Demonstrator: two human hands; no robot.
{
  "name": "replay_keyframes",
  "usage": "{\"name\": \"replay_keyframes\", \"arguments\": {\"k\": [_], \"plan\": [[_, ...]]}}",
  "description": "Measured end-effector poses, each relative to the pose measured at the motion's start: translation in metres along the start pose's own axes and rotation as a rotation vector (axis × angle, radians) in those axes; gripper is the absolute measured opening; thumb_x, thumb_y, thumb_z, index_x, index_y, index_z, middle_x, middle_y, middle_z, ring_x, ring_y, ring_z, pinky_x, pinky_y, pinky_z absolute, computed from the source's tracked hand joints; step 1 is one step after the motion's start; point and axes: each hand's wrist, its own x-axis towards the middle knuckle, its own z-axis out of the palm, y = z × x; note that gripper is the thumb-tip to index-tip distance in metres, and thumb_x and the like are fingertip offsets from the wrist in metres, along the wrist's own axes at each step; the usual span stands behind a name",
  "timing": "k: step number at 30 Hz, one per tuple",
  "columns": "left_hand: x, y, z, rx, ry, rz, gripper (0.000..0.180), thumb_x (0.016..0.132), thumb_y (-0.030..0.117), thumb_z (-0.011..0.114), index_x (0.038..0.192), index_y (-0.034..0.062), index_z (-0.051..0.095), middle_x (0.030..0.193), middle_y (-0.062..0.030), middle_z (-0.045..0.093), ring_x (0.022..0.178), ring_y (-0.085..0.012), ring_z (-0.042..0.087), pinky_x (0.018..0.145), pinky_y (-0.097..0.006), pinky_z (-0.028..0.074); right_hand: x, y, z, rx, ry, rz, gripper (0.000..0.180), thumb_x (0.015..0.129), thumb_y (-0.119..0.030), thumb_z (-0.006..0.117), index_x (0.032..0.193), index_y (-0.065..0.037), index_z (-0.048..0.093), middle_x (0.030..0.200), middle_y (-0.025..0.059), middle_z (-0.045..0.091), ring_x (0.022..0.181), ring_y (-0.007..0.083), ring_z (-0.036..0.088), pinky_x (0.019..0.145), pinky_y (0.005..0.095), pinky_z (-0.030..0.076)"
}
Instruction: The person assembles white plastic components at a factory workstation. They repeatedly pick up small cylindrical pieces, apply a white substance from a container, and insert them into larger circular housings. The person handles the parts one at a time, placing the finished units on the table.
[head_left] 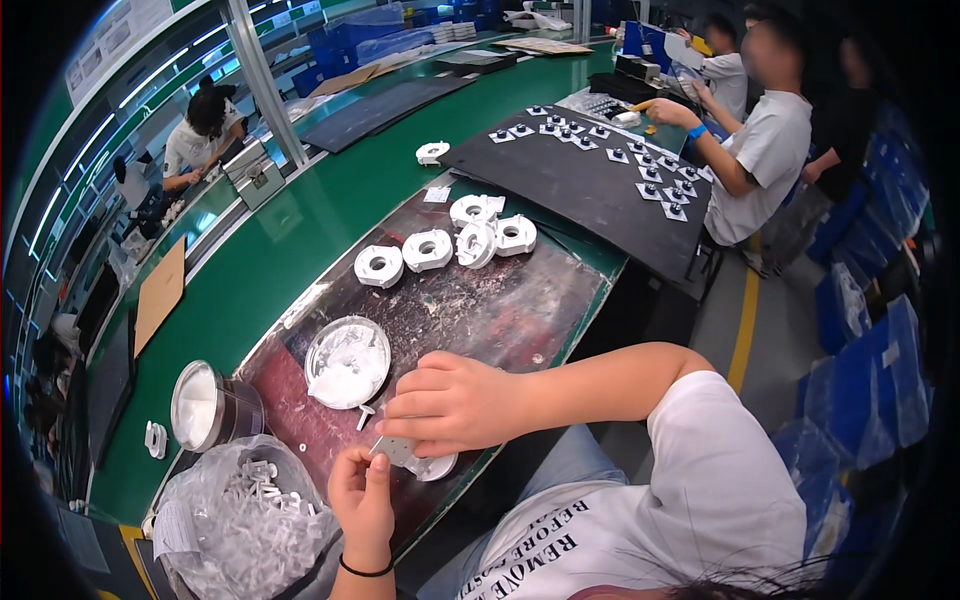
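My left hand (362, 505) pinches a small grey metal plate with holes (393, 449) between thumb and fingers. Over the same plate bends my right hand (452, 405), its fingers curled down onto the upper edge; their tips are partly hidden. Just under the right hand, a white round part (434, 467) shows in part, and whether a hand touches it I cannot tell. A small white peg (364, 417) lies beside the hands, next to a round lid (380, 345) smeared with white paste.
An open tin of white paste (252, 408) and a clear plastic bag (215, 480) of white pegs stand left. Several white ring-shaped parts (428, 250) sit farther back on the worn board (500, 320). Beyond, a black mat (590, 205) carries small dark-and-white pieces; a co-worker (765, 140) is beside it.
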Motion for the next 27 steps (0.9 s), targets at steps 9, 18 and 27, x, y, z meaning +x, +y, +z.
{"name": "replay_keyframes", "arguments": {"k": [9,18,27], "plan": [[0.002,0.000,-0.008,0.320,-0.059,0.208,0.040,0.081,0.028,0.071,0.101,0.0029,0.046,0.088,-0.0061,0.051,0.075,-0.0148,0.048,0.068,-0.028,0.041,0.001,0.014,-0.020,0.108,-0.046,0.105,0.042,0.062,-0.035,0.078,0.095,-0.012,0.065,0.091,-0.0019,0.062,0.086,0.0204,0.058,0.077,0.0351,0.043],[0.006,-0.001,-0.002,0.828,-0.229,0.471,0.095,0.056,0.033,0.087,0.128,0.0004,0.035,0.116,-0.0173,0.050,0.103,-0.0333,0.050,0.086,-0.042,0.041,-0.003,0.013,-0.003,0.259,-0.289,0.100,0.034,0.067,-0.035,0.074,0.091,-0.014,0.066,0.095,-0.0003,0.062,0.097,0.0209,0.055,0.082,0.0361,0.040],[0.007,-0.007,-0.001,0.796,-0.261,0.360,0.092,0.059,0.023,0.085,0.132,0.0015,0.033,0.114,-0.0154,0.053,0.100,-0.0333,0.050,0.086,-0.041,0.041,-0.004,0.013,0.005,0.223,-0.304,0.068,0.032,0.067,-0.034,0.074,0.092,-0.015,0.066,0.096,-0.0002,0.061,0.096,0.0198,0.054,0.082,0.0363,0.039]]}}
